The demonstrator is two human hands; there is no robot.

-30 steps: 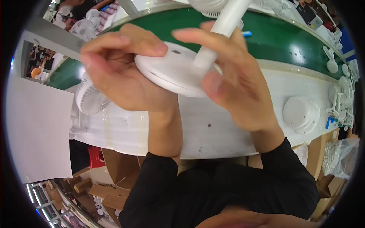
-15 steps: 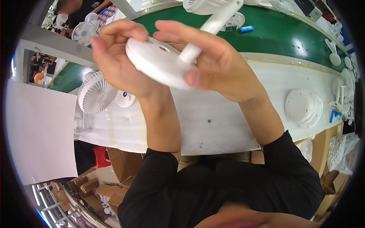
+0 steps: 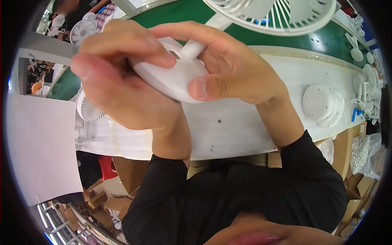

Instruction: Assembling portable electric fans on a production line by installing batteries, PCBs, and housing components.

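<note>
A white desk fan (image 3: 169, 77) is held up over the worktable, its round base toward me and its stem slanting up to a caged head at the top right. My right hand (image 3: 243, 67) is closed round the base beside the stem, thumb lying on the near side. My left hand (image 3: 126, 79) is at the base's left side, fingers curled, with a fingertip touching the upper face near a small dark slot by the stem. Its thumb is blurred. The base's underside is hidden.
White round bases (image 3: 320, 104) lie stacked on the table (image 3: 228, 141) at the right. Another white fan (image 3: 90, 107) stands at the left, partly behind my left hand. A green work surface (image 3: 269, 45) runs along the far side. A person (image 3: 77, 10) is at the far left.
The fan has tipped, bringing its caged head down into view at top right. My left hand has moved over the base, a fingertip now near the slot.
</note>
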